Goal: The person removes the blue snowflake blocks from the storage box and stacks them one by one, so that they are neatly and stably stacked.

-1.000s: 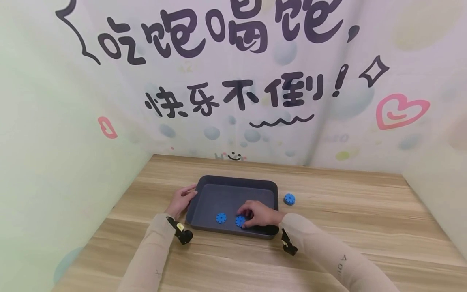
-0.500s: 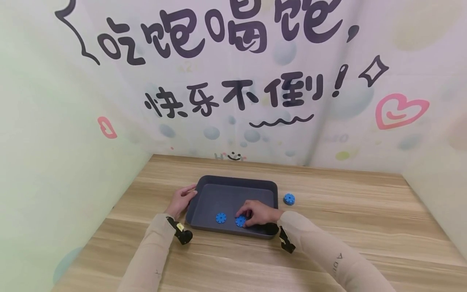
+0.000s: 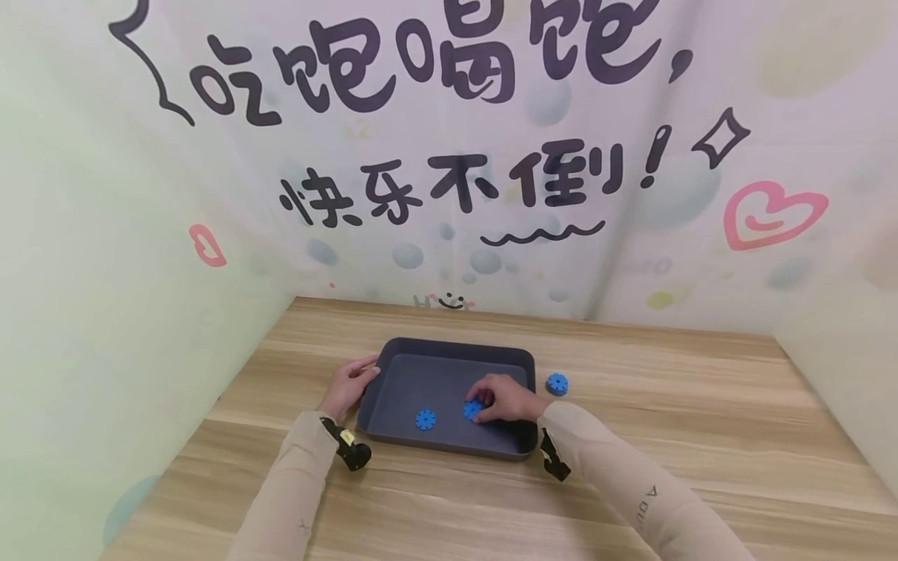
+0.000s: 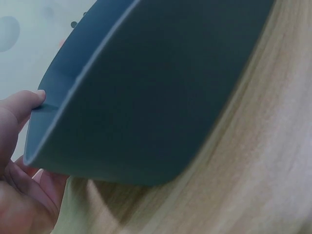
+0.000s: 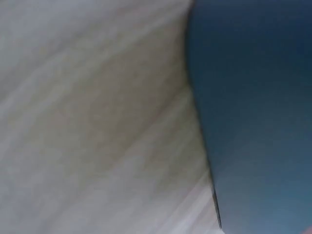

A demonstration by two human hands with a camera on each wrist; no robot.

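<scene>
A dark grey rectangular tray (image 3: 421,378) lies on the wooden table. My left hand (image 3: 347,387) holds its left side; in the left wrist view the thumb (image 4: 30,100) lies over the rim, and the other fingers are outside the wall. Inside the tray, my right hand (image 3: 507,399) pinches a blue notched disc (image 3: 471,410) between thumb and fingers, low over the tray floor. A second blue notched disc (image 3: 425,420) lies flat to the left of it, near the front wall. The right wrist view shows mainly the tray's outer wall (image 5: 253,117).
A small stack of blue notched discs (image 3: 557,383) sits on the table (image 3: 666,405) just right of the tray. Behind the table hangs a printed cloth backdrop (image 3: 393,257), with pale walls on both sides.
My right hand has moved the pinched disc slightly back and to the right within the tray. The left hand, the tray and the other discs stay where they were.
</scene>
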